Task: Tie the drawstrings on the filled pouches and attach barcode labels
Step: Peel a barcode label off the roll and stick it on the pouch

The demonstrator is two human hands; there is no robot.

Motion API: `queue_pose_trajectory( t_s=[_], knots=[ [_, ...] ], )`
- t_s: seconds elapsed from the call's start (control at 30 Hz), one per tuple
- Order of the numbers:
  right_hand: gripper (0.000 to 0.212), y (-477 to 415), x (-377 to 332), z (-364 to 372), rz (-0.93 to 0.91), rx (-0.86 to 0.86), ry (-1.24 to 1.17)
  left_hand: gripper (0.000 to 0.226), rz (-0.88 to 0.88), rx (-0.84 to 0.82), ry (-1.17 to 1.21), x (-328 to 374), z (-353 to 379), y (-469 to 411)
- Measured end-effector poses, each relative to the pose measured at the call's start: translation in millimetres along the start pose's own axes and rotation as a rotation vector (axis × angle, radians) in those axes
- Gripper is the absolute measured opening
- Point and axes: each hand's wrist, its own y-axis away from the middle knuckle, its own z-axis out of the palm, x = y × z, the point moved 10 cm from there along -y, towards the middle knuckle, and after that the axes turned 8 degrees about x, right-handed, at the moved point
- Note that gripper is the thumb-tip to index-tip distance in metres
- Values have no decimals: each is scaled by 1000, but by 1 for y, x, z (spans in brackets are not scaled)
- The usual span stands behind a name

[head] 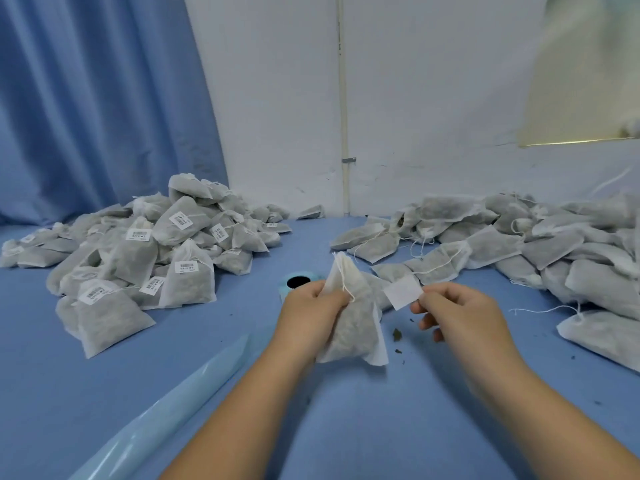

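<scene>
Both forearms reach in from the bottom edge over the blue-covered bench (381, 427). A strip of pale blue film (166, 410) lies slantwise on the bench to the left of the left forearm.

Left hand (311, 306): grip closed round the upper left side of one filled pouch (353, 327), held upright just above the bench at centre. The pouch neck is bunched and points up. Its white drawstring (346, 282) runs down from the neck to the fingers.

Right hand (460, 310): narrow grip, thumb and forefinger pinching one corner of a small white label (403, 292). The label is just right of the pouch with its plain side to the camera. I cannot tell if it touches the pouch.

A few dark crumbs (396, 336) lie on the bench under the label.

Label roll (283, 289), teal with a dark core, stands just behind the left hand and is partly hidden by it.

Far left: heap of pouches with barcode labels on them (138, 258). Far right: heap of pouches without labels (519, 237), with loose strings trailing. The two heaps are well apart, with bare bench between them.

Behind: blue curtain (86, 98) at left, white wall (277, 98) with a vertical pipe (343, 116).
</scene>
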Motion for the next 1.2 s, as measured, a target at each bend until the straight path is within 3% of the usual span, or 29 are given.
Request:
queue_pose_trajectory(
  t_s=[0.2,0.57,0.83,1.03,1.2],
  knots=[
    [13,-5,-3,-7,-114,88,105,6,17,86,-84,-15,23,7],
    [9,18,-26,9,-372,166,316,22,115,174,-61,-13,13,8],
    [10,28,-35,17,-451,185,411,24,131,206,-69,-11,13,11],
    [11,17,-34,-6,-402,275,362,21,131,215,-77,-11,10,10],
    [10,20,-34,4,-424,250,407,21,155,207,-121,-11,13,11]
  ],
)
